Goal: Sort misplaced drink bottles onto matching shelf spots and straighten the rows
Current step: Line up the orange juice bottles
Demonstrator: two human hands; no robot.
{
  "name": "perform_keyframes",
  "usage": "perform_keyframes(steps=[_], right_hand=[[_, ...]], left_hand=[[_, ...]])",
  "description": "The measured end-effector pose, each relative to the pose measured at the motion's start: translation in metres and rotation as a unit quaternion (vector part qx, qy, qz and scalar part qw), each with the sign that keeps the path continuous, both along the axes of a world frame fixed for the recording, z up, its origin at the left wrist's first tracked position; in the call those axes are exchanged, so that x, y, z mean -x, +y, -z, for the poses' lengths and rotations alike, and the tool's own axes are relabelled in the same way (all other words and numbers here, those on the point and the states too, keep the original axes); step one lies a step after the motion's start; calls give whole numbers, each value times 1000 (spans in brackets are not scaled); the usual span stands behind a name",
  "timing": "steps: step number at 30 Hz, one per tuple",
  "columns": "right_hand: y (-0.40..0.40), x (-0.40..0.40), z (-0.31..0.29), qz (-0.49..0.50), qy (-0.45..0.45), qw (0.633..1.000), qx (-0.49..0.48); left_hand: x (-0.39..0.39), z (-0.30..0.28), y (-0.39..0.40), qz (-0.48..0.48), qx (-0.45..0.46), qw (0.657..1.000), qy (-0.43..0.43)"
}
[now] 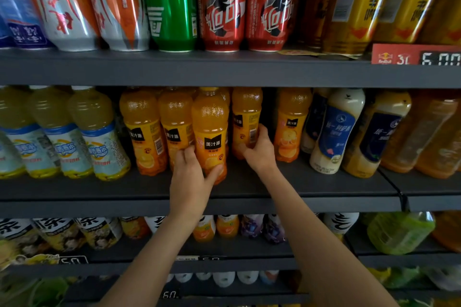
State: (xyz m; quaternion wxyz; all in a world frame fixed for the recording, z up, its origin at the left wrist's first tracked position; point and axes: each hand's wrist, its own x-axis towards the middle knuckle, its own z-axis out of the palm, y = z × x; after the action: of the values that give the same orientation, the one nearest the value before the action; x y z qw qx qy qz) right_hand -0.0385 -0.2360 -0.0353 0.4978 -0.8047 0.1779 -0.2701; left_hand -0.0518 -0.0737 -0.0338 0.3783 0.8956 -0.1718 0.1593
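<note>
- left hand point(190, 177) grips the front orange juice bottle point(210, 132) low down; thumb right of it, fingers curled round its left side
- right hand point(259, 151) holds a second orange bottle point(247, 117), set further back on the middle shelf point(324, 182); fingers wrapped round its lower label

Dim, soft focus, glare on cans point(222, 5), edges bowed.
</note>
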Motion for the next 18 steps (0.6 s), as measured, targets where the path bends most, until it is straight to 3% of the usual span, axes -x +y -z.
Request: perform_keyframes(steps=[4,11,18], right_hand=[[2,-4,2,89,2,992,88],[4,-9,-3,74,29,992,97],[17,-15,1,142,61,983,102]], left_hand=[[-2,-2,1,8,-5,1000,15],[-2,-6,2,12,-21,999,23],[-2,-7,2,11,-33,999,17]])
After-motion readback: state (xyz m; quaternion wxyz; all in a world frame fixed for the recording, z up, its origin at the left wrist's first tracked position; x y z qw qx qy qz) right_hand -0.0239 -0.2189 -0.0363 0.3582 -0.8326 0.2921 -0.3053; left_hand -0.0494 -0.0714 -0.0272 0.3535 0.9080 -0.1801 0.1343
